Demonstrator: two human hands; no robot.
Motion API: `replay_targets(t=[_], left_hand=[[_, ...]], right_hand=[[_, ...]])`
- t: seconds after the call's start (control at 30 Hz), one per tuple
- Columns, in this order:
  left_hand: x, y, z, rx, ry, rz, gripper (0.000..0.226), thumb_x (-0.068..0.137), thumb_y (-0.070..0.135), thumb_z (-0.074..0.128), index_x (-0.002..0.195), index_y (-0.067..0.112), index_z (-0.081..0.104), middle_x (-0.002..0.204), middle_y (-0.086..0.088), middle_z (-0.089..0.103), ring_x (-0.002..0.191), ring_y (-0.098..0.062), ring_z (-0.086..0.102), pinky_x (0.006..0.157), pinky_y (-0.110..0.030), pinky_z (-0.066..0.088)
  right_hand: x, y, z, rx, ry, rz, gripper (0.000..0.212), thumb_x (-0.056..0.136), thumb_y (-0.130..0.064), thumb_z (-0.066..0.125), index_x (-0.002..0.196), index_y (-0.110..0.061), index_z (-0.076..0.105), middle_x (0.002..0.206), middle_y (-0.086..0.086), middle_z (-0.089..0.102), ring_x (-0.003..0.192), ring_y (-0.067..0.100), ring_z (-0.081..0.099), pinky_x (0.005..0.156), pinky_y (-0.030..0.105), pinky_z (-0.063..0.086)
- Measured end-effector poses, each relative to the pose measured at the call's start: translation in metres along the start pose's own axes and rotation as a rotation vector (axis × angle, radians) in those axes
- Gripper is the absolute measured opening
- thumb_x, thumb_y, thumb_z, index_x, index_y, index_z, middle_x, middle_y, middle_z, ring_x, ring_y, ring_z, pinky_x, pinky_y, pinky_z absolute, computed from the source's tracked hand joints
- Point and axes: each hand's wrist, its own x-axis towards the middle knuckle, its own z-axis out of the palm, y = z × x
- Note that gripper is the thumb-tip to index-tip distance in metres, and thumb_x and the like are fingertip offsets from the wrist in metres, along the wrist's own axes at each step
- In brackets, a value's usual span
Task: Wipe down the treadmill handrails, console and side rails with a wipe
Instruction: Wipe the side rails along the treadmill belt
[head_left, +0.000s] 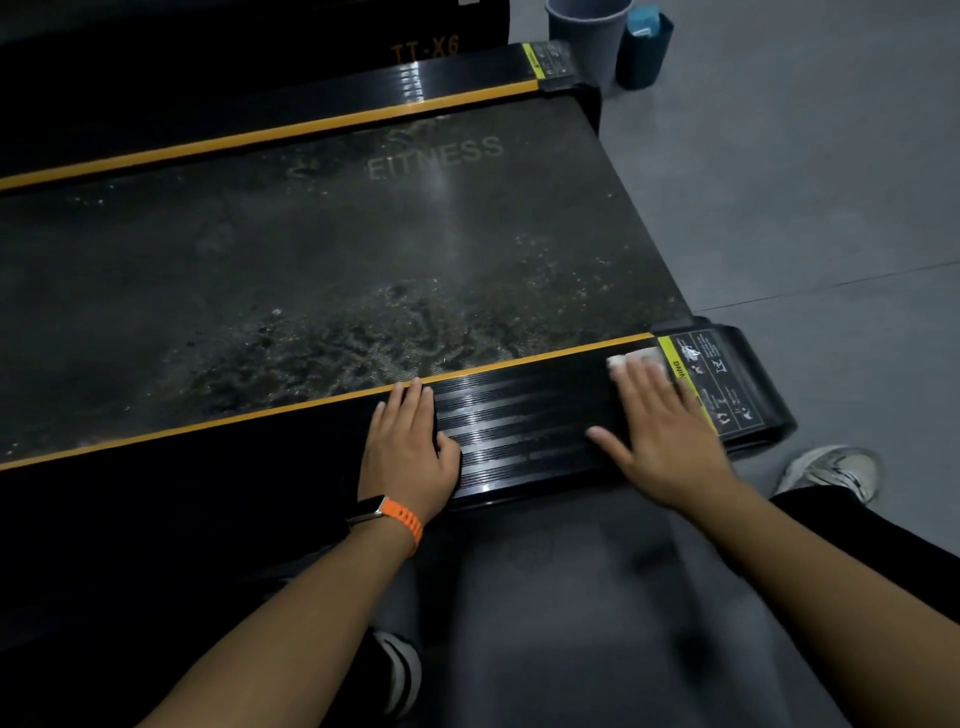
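The treadmill's near side rail (524, 431) is black, ribbed and edged with an orange stripe. My right hand (660, 431) lies flat on it near its rear end, fingers straight, pressing a white wipe (636, 359) that shows past the fingertips beside the yellow warning label (701, 379). My left hand (410, 447), with an orange watch band on the wrist, rests flat on the same rail further left, fingertips at the orange stripe. The far side rail (311, 114) runs along the other side of the dusty belt (337, 249).
A grey bin (587, 36) and a blue container (644, 49) stand on the grey floor beyond the treadmill's far rear corner. My shoes show at the lower middle (400, 670) and at the right (831, 473). Another black machine marked TT-X6 (426, 49) lies behind.
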Motion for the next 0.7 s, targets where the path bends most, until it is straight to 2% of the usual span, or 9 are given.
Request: replay_targets(t=[0.07, 0.13, 0.2, 0.33, 0.4, 0.47, 0.53, 0.63, 0.7], left_hand=[[0.000, 0.001, 0.000, -0.004, 0.005, 0.000, 0.070, 0.091, 0.036, 0.033, 0.151, 0.002, 0.046, 0.162, -0.012, 0.038, 0.154, -0.028, 0.027, 0.127, -0.045, 0.020], [0.001, 0.000, 0.000, -0.003, 0.003, 0.002, 0.070, 0.091, 0.036, 0.032, 0.151, 0.002, 0.046, 0.162, -0.013, 0.039, 0.153, -0.029, 0.028, 0.127, -0.045, 0.020], [0.001, 0.000, 0.000, 0.001, -0.002, 0.000, 0.070, 0.091, 0.036, 0.032, 0.151, 0.002, 0.045, 0.162, -0.012, 0.038, 0.154, -0.028, 0.027, 0.127, -0.046, 0.020], [0.001, 0.000, 0.000, 0.009, -0.013, -0.004, 0.071, 0.092, 0.037, 0.031, 0.153, 0.003, 0.044, 0.164, -0.011, 0.036, 0.155, -0.027, 0.025, 0.128, -0.045, 0.018], [0.001, 0.000, 0.001, 0.013, -0.013, -0.003, 0.071, 0.092, 0.037, 0.032, 0.153, 0.003, 0.044, 0.163, -0.011, 0.036, 0.155, -0.027, 0.025, 0.128, -0.044, 0.018], [0.001, 0.001, 0.000, 0.008, -0.008, -0.004, 0.070, 0.091, 0.036, 0.033, 0.152, 0.003, 0.044, 0.163, -0.012, 0.037, 0.154, -0.027, 0.026, 0.128, -0.044, 0.018], [0.001, 0.001, 0.000, 0.002, -0.005, -0.005, 0.069, 0.092, 0.035, 0.035, 0.152, 0.002, 0.045, 0.163, -0.012, 0.037, 0.154, -0.028, 0.026, 0.128, -0.045, 0.019], [0.000, 0.001, 0.000, -0.008, -0.003, -0.005, 0.070, 0.092, 0.035, 0.033, 0.152, 0.002, 0.045, 0.163, -0.012, 0.037, 0.154, -0.029, 0.026, 0.127, -0.046, 0.019], [0.001, 0.001, 0.000, -0.007, 0.002, -0.002, 0.071, 0.091, 0.036, 0.032, 0.151, 0.002, 0.045, 0.162, -0.013, 0.038, 0.154, -0.029, 0.027, 0.127, -0.046, 0.020]], right_hand=[[-0.005, 0.018, -0.002, 0.011, -0.013, 0.105, 0.098, 0.096, -0.080, 0.007, 0.168, -0.015, 0.011, 0.175, 0.006, 0.012, 0.162, 0.024, 0.006, 0.129, 0.052, 0.011], [-0.006, 0.006, -0.002, 0.031, -0.026, 0.142, 0.102, 0.095, -0.081, 0.006, 0.167, -0.009, 0.012, 0.174, 0.013, 0.014, 0.161, 0.031, 0.008, 0.129, 0.053, 0.013], [-0.009, -0.024, 0.002, 0.043, -0.027, 0.071, 0.104, 0.096, -0.082, 0.004, 0.166, -0.006, 0.013, 0.173, 0.017, 0.015, 0.161, 0.035, 0.009, 0.128, 0.054, 0.015], [-0.019, -0.052, 0.013, 0.026, -0.024, -0.107, 0.101, 0.095, -0.082, -0.001, 0.168, -0.013, 0.005, 0.173, 0.004, -0.001, 0.162, 0.024, 0.000, 0.130, 0.048, 0.004], [-0.020, -0.027, 0.011, -0.001, 0.003, -0.077, 0.096, 0.097, -0.080, 0.003, 0.168, -0.016, 0.012, 0.174, 0.004, 0.010, 0.161, 0.023, 0.008, 0.130, 0.049, 0.009], [-0.026, 0.007, 0.009, -0.008, 0.033, 0.031, 0.094, 0.099, -0.078, 0.009, 0.166, -0.014, 0.021, 0.173, 0.008, 0.021, 0.161, 0.025, 0.015, 0.128, 0.052, 0.015], [-0.032, 0.027, 0.008, 0.003, 0.033, 0.120, 0.094, 0.100, -0.076, 0.012, 0.165, -0.010, 0.022, 0.172, 0.011, 0.022, 0.160, 0.028, 0.015, 0.127, 0.056, 0.019], [-0.037, 0.007, 0.012, 0.029, 0.055, 0.149, 0.095, 0.100, -0.074, 0.018, 0.164, -0.003, 0.021, 0.171, 0.019, 0.022, 0.159, 0.038, 0.017, 0.126, 0.057, 0.021], [-0.040, -0.024, 0.018, 0.038, 0.071, 0.048, 0.097, 0.100, -0.076, 0.018, 0.164, -0.003, 0.021, 0.171, 0.019, 0.021, 0.159, 0.038, 0.017, 0.126, 0.057, 0.021]])
